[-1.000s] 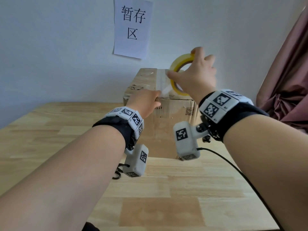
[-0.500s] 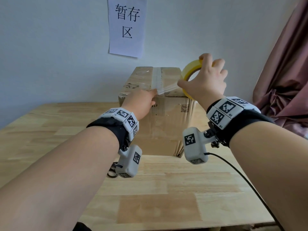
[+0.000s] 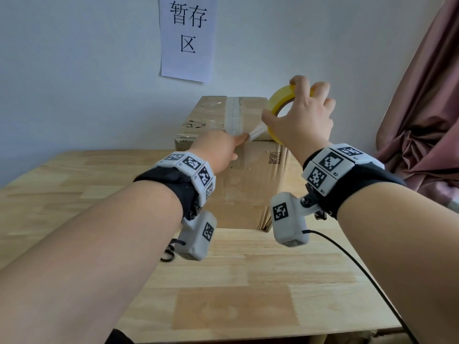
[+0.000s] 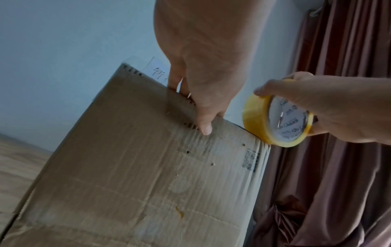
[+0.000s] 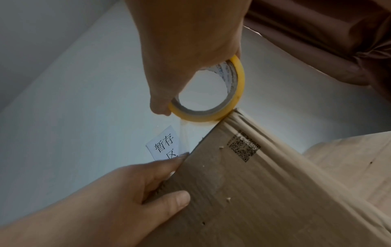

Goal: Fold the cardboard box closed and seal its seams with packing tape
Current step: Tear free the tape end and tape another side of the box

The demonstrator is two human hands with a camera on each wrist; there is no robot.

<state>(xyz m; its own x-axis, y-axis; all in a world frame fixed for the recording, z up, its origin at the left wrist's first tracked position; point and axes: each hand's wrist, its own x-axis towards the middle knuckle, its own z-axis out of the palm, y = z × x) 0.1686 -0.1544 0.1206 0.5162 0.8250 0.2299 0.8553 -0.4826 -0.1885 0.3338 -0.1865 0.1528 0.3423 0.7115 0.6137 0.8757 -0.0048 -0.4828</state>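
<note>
Wooden table [image 3: 74,194], left grip [image 3: 218,150] flat on box [image 3: 253,189], right grip [image 3: 303,122] round tape roll [image 3: 282,96], strand [image 3: 258,132] shortened

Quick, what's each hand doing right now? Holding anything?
Left hand: open, fingers pressing the tape strip down at the top edge of the cardboard box.
Right hand: closed, holding the tape roll.

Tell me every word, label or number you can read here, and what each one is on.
"暂存区": white paper sheet on the wall.
"R1", "R2": white marker band on the right wrist.
Print inside the yellow tape roll: blurred, unreadable.
Print by the QR code on the brown cardboard box: too small.
</note>
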